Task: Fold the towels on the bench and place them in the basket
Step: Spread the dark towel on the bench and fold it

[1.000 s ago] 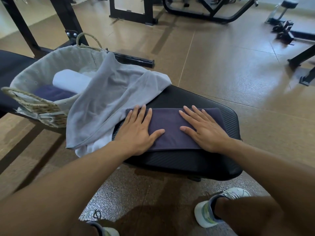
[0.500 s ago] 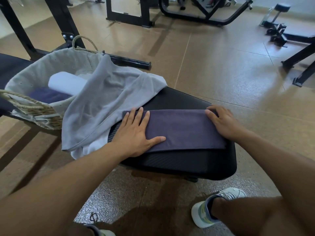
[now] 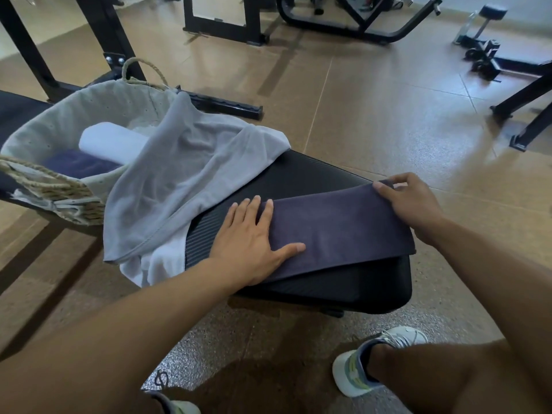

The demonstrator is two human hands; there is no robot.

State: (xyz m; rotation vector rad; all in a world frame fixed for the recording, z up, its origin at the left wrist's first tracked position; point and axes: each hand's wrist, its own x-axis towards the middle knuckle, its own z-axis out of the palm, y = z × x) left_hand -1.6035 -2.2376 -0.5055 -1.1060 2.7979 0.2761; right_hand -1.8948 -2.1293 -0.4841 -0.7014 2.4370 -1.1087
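Towels number five in view: one dark purple towel (image 3: 337, 231) folded into a long strip on the black padded table (image 3: 343, 282), one grey towel (image 3: 191, 180) draped loosely from the basket rim onto the table, one white towel (image 3: 158, 264) showing under the grey one's lower edge, and two already inside the basket (image 3: 59, 192), a rolled white towel (image 3: 110, 140) and a folded dark one (image 3: 77, 164) beside it. Only one basket is present, woven with a pale cloth liner and two rope handles, sitting at the left end of the table.

Both hands are on the purple towel. The left hand (image 3: 254, 243) lies flat with fingers straight and spread, pressing the towel's left end down onto the table. The right hand (image 3: 412, 204) pinches the towel's far right corner, fingers curled over the cloth, with that end lifted slightly off the pad.

Two shoes show on the speckled floor below, the right shoe (image 3: 367, 360) fully seen, the other only partly at the bottom edge.
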